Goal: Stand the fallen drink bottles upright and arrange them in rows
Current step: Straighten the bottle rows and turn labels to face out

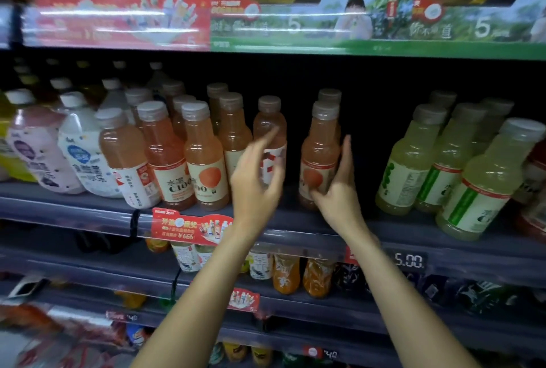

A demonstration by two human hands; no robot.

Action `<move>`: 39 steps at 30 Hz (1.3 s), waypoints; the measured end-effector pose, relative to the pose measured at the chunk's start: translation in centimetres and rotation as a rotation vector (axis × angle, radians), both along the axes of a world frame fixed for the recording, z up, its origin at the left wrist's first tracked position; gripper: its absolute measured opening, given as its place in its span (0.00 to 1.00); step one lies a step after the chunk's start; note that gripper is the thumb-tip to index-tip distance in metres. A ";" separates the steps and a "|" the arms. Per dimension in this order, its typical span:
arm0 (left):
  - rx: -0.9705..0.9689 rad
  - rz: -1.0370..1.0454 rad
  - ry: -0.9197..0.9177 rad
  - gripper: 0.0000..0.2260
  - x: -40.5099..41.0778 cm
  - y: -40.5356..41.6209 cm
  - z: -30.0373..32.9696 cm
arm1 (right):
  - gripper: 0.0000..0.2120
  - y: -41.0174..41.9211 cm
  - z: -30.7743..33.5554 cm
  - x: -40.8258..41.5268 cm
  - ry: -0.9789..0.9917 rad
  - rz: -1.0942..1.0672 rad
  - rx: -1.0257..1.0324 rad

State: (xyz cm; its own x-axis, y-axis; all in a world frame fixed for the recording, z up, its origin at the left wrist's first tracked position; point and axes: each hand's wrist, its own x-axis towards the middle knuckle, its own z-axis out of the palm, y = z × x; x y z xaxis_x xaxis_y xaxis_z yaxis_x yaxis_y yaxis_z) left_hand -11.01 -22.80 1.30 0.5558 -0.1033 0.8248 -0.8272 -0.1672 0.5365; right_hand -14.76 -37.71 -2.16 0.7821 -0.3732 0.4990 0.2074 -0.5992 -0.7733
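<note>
Several pink-orange drink bottles stand upright on the middle shelf point(88, 211). My right hand point(339, 187) is wrapped around the lower part of one pink-orange bottle point(320, 143) that stands apart at the right of the group. My left hand point(255, 181) hovers with fingers apart in front of another pink-orange bottle point(269, 122), holding nothing. Behind the held bottle another grey cap point(330, 95) shows. A dark gap lies between the held bottle and the pale green bottles point(410, 161).
White and pink rounded bottles point(79, 146) crowd the shelf's left end. Pale green bottles fill the right side, with a red-labelled one point(534, 190) at the far right. A red promo tag point(189, 227) hangs on the shelf edge. Lower shelves hold orange and dark bottles.
</note>
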 end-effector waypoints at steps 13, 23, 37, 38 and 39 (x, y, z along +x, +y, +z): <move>0.140 0.606 0.122 0.30 3.5 14.8 -2.5 | 0.28 12.4 1.4 2.1 -0.144 0.132 -0.340; 0.528 0.874 0.006 0.35 8.2 14.3 -1.4 | 0.45 17.1 1.4 7.3 -0.002 -0.163 -0.236; 0.337 0.289 0.041 0.33 6.0 13.1 -2.2 | 0.48 11.2 0.5 3.1 -0.014 -0.303 -0.228; 0.330 0.281 0.040 0.33 5.9 12.9 -2.3 | 0.48 10.8 0.7 2.9 -0.019 -0.328 -0.268; 0.320 0.273 0.038 0.33 5.7 12.7 -2.2 | 0.47 10.5 0.8 2.8 -0.031 -0.366 -0.323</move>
State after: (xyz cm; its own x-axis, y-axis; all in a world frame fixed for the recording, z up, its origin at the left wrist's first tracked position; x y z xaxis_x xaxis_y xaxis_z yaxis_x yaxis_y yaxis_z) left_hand -5.32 -10.07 -0.92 0.6273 -0.1955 0.7538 -0.7103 -0.5405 0.4510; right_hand -11.98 -27.18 -1.40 0.6115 -0.4434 0.6553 -0.0418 -0.8452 -0.5329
